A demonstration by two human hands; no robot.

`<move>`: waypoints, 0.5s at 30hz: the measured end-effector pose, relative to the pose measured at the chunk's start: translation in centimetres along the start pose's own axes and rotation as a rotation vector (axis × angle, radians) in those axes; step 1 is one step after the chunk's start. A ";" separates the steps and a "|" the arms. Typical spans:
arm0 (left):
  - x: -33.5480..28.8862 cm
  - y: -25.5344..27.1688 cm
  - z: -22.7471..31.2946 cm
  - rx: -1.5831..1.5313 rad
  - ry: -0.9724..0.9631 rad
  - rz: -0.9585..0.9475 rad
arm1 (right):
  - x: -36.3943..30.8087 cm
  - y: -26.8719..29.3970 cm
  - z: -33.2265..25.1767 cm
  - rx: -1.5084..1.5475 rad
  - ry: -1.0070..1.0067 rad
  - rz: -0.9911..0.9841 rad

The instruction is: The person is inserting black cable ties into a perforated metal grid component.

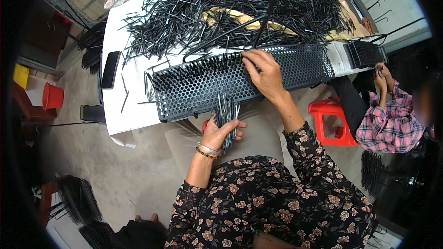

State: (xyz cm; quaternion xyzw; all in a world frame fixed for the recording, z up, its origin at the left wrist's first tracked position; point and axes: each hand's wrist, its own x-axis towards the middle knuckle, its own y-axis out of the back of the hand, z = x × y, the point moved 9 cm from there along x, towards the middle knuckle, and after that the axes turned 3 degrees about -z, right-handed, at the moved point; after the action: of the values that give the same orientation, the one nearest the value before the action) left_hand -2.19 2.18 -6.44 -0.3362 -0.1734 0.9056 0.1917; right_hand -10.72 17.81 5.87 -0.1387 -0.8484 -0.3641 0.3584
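Observation:
A long black perforated rack [203, 90] lies across the near edge of the table, over my lap. Thin black sticks [194, 69] stand upright in its holes, along the far side of the left half. My left hand [221, 131] is closed round a bundle of thin black sticks [225, 110], just in front of the rack, tips pointing up and away. My right hand [265, 74] reaches over the middle of the rack, fingertips pinched at the right end of the standing sticks. What lies between those fingertips is too small to make out.
A large heap of loose black sticks [230, 0] covers the white table [113, 110]. A dark phone [110, 70] lies at its left. Thin dark bars cross above the heap. At the right, a person in a plaid shirt [387, 127] works at another black rack [367, 54], near a red stool [325, 124].

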 end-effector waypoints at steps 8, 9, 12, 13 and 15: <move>-0.7 -1.1 1.6 0.066 -0.125 -0.175 | -4.9 -5.8 -0.5 0.907 -0.730 -0.522; -0.6 -1.0 1.5 0.077 -0.123 -0.175 | -5.1 -6.0 -0.4 0.963 -0.763 -0.519; -0.6 -0.6 1.2 0.066 -0.102 -0.154 | -4.5 -5.8 0.1 1.003 -0.765 -0.474; -0.6 -0.4 0.9 0.049 -0.074 -0.124 | -3.8 -4.8 0.8 0.942 -0.721 -0.362; -0.5 -0.2 0.5 0.033 -0.046 -0.095 | -2.8 -3.1 2.2 0.808 -0.690 -0.189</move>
State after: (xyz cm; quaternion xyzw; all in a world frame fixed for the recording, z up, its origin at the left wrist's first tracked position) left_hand -2.15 2.04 -5.71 -0.3036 -0.1786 0.9057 0.2358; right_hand -11.38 17.32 1.22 -0.0242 -0.9981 0.0274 0.0492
